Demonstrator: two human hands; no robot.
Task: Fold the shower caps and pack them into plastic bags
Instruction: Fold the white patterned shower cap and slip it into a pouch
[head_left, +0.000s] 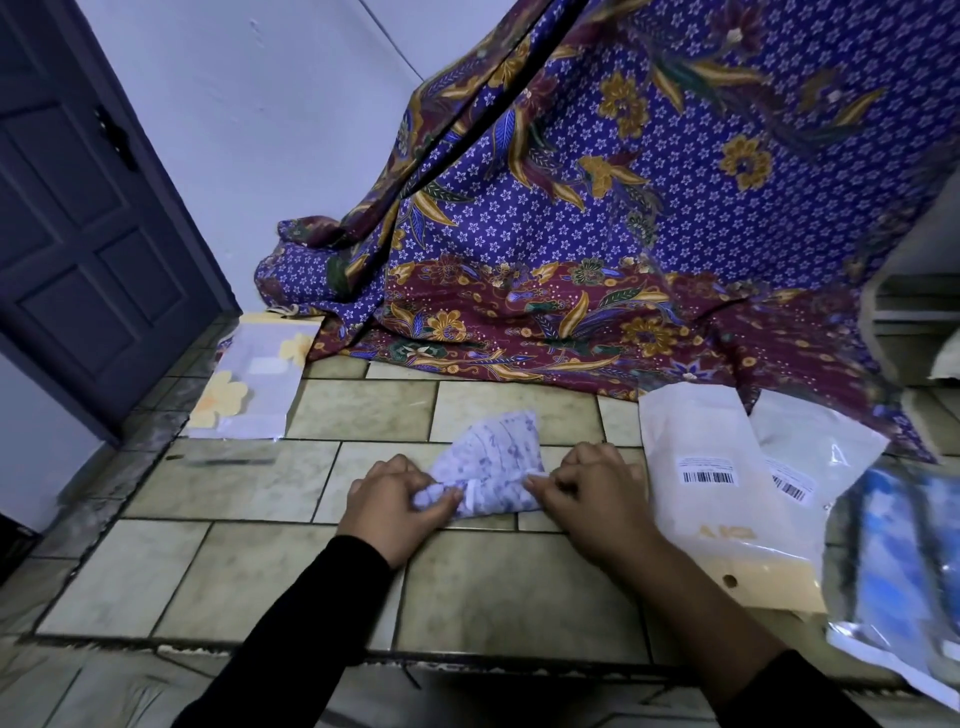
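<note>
Now holds a folded, blue-flowered shower cap (488, 460) flat on the tiled surface (249, 571), near its front edge. Grips the bunched near corner with the left hand (395, 506), curled tight round the fabric, and pinches the opposite corner with the right hand (592, 499). Just right of that hand, a stack of plastic bags (711, 519) with barcode labels; farther right, a blue packet (893, 545). At far left, a flower-printed bag (249, 384). Behind it all, draped batik cloth (623, 208).
</note>
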